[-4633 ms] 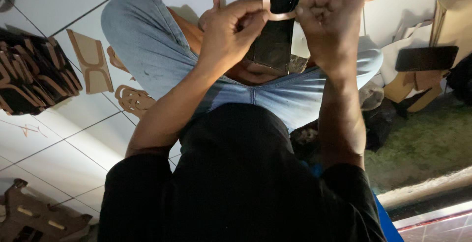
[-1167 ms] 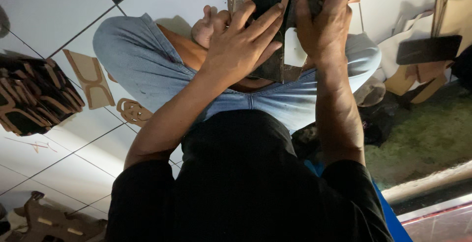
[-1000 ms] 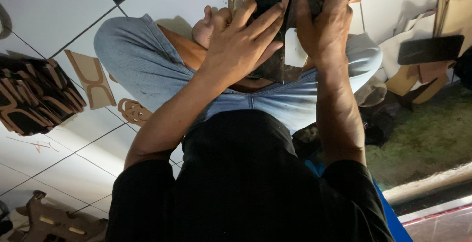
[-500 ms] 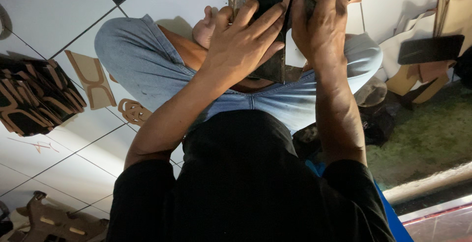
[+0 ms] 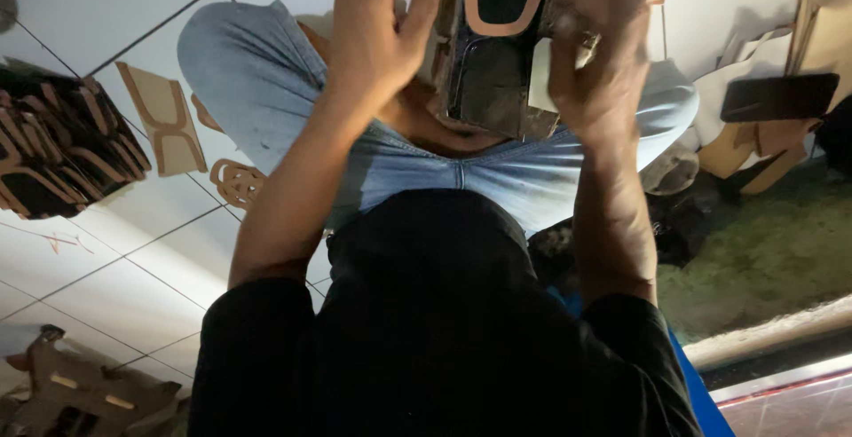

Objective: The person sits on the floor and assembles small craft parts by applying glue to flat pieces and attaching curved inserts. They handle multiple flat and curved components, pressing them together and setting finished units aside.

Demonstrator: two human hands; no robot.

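A dark, flat sandal sole [image 5: 497, 73] with a tan strip [image 5: 510, 20] curving across its upper face stood nearly upright over the person's lap, at the far edge of the view. The right hand [image 5: 599, 73] was closed around the sole's right edge, thumb on the near face beside a pale patch. The left hand [image 5: 377, 33] hung half open just left of the sole, its fingers spread and the thumb close to or touching the left edge; whether it gripped cannot be told.

The sole looked light and fairly stiff, likely bending a little under pressure, while the strip seemed thin and pliable. The long edges, where the right hand sat, looked the soundest place to hold, keeping the fingers off the strip.

Below lay blue jeans [image 5: 266, 73] and a black shirt [image 5: 444, 330]. On the white tiled floor [image 5: 106, 259] to the left sat a stack of dark cut pieces [image 5: 58, 157] and tan cut-outs [image 5: 164, 122]. To the right lay cardboard scraps [image 5: 754, 157] and a dark flat rectangle [image 5: 779, 96].
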